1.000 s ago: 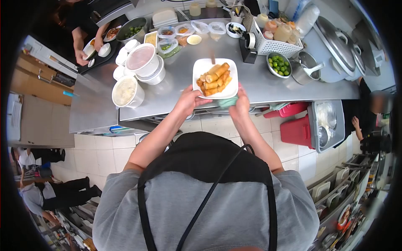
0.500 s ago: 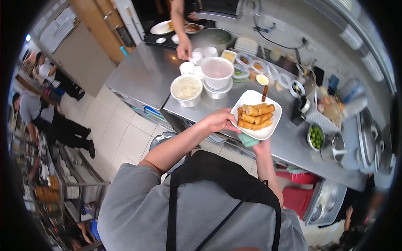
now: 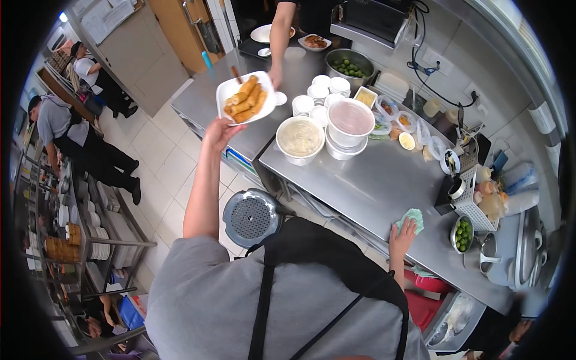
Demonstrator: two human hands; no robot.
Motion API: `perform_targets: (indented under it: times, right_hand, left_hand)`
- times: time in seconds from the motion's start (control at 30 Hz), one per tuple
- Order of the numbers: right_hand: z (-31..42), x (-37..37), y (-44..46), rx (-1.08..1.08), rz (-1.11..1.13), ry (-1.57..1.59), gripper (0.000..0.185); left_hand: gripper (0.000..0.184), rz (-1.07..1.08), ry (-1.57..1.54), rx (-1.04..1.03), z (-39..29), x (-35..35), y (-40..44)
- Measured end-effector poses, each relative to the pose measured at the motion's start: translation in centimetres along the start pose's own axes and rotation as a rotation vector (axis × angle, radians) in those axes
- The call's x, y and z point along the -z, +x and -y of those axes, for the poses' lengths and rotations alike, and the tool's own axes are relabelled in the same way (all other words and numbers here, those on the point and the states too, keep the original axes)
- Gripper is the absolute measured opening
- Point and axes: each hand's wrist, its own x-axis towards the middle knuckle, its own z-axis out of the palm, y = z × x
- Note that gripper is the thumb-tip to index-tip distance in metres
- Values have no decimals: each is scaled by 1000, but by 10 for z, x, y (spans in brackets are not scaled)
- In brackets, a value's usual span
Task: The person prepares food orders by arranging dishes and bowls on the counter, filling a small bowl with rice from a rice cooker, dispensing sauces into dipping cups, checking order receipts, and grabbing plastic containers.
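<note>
My left hand (image 3: 219, 134) grips the near edge of a white square plate (image 3: 223, 93), holding it out over the left end of the steel counter (image 3: 372, 186). Golden fried rolls (image 3: 246, 103) are piled on the plate, with a brown stick-like piece at its far edge. Over at the right, my right hand (image 3: 402, 237) lies on a green cloth (image 3: 413, 222) on the counter near its front edge. A co-worker's hand (image 3: 275, 77) is just beyond the plate, apart from my own hands.
White tubs (image 3: 300, 140) and stacked small cups (image 3: 318, 92) stand mid-counter. Green citrus fills a bowl (image 3: 462, 234) near a white basket (image 3: 480, 210). A perforated grey stool (image 3: 251, 217) is on the floor. Several people work around.
The plate has moved left and away in my left hand. My right hand has let go of it and moved right, down onto the counter with the cloth. The view has turned left.
</note>
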Motion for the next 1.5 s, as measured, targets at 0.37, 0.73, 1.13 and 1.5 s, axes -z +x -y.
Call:
perform_targets:
  times: [0.37, 0.73, 1.13, 1.5]
  right_hand:
    - [10, -14, 10, -52, -179, -69, 39]
    - [19, -13, 12, -71, -237, -87, 35]
    - [72, -19, 46, -101, -112, 562, 20]
    - [5, 56, 122, -94, -292, 526, 24]
  left_hand:
    - [40, -429, -226, 118, 67, 120, 84]
    - [36, -358, -360, 55, 99, 74, 225]
    - [21, -226, 1141, -72, 169, -23, 265]
    - [26, -365, 124, -61, 141, 51, 214]
